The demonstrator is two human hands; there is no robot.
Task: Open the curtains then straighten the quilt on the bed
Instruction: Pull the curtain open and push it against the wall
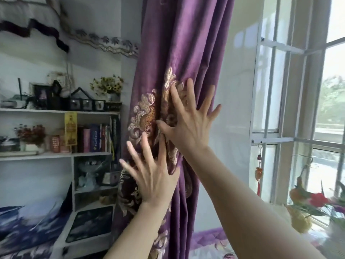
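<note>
A purple velvet curtain [184,43] with gold embroidery hangs bunched in folds at the centre of the view. My right hand [188,120] is flat against the embroidered part, fingers spread. Lower and to the left, my left hand [153,176] also rests on the curtain with fingers apart. Neither hand grips the cloth. To the right of the curtain the window [306,101] is uncovered and bright. A strip of purple quilt [209,242] shows at the bottom, right of the curtain. A blue patterned pillow or bedding [28,227] lies at the lower left.
A white bookshelf [61,156] with books, frames and flowers stands left of the curtain. Artificial flowers [313,204] and a hanging red charm [258,176] sit by the window sill at the right.
</note>
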